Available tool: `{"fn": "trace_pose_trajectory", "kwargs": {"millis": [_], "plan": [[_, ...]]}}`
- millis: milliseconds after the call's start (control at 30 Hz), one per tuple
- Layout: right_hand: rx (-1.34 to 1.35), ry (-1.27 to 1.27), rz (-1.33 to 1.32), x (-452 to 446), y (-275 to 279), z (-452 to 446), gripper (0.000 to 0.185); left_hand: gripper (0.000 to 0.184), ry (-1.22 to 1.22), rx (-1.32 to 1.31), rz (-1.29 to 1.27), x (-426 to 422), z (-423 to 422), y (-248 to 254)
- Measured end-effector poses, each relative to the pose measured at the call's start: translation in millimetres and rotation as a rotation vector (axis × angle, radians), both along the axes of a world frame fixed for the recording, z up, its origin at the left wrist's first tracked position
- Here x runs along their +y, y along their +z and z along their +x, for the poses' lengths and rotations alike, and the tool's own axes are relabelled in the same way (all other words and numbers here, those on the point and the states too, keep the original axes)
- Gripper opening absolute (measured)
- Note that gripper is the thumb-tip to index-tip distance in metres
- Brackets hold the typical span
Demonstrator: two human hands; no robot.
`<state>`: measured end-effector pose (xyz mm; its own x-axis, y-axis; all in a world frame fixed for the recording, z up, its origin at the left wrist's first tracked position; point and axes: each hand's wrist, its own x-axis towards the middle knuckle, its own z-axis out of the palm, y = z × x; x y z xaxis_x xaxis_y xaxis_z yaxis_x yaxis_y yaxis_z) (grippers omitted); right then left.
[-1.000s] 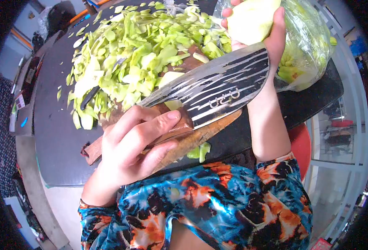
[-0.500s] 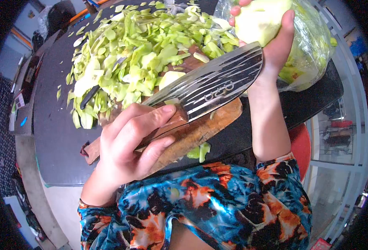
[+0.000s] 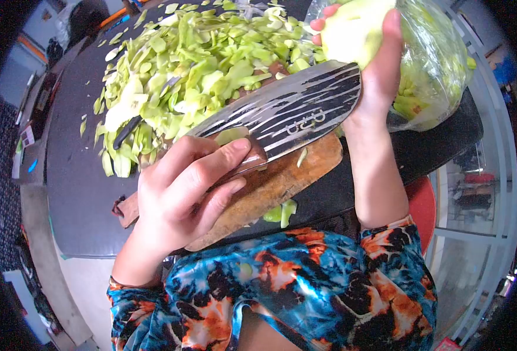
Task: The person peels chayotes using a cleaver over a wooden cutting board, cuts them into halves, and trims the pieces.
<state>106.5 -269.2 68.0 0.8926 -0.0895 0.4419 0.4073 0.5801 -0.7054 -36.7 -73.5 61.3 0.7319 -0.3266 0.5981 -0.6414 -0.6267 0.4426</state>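
A large knife (image 3: 282,111) with a dark, striped blade and wooden handle is in my left hand (image 3: 179,193), whose fingers close round the handle. The blade points up and right, its tip near my right wrist. My right hand (image 3: 381,76), palm up, grips a pale green peeled piece (image 3: 358,32) that I cannot identify. Below the knife lies a worn wooden board (image 3: 305,175) with a small green scrap. A big heap of thin green peelings (image 3: 206,58) spreads behind the blade, partly over another brown surface. A slice lies against the knife near my left fingers.
The dark table (image 3: 77,193) carries all this. A clear plastic bag (image 3: 434,70) with green pieces stands at the right. A black handle (image 3: 128,131) pokes from the heap. Green scraps (image 3: 282,213) lie near the front edge, and a red round object (image 3: 422,210) is below the table's right side.
The knife blade has dropped slightly down and left, uncovering more of the wooden board. My right hand, with the pale piece, moved right and then back left.
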Motion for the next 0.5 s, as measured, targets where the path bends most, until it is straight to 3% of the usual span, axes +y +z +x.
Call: {"fn": "trace_pose_trajectory", "kwargs": {"millis": [167, 200, 300, 500], "plan": [[0.133, 0.054, -0.116, 0, -6, 0, 0.054, 0.041, 0.056, -0.024, 0.026, -2, 0, -1], [0.273, 0.003, -0.116, 5, 2, -1, 0.06, 0.041, 0.059, -0.028, 0.024, -3, 1, -3], [0.391, 0.092, -0.14, -5, -20, 16, 0.047, 0.041, 0.079, -0.025, 0.05, -2, 3, -6], [0.517, 0.298, -0.228, -12, -27, 33, 0.048, 0.04, 0.077, -0.07, 0.207, 6, 7, -8]]}}
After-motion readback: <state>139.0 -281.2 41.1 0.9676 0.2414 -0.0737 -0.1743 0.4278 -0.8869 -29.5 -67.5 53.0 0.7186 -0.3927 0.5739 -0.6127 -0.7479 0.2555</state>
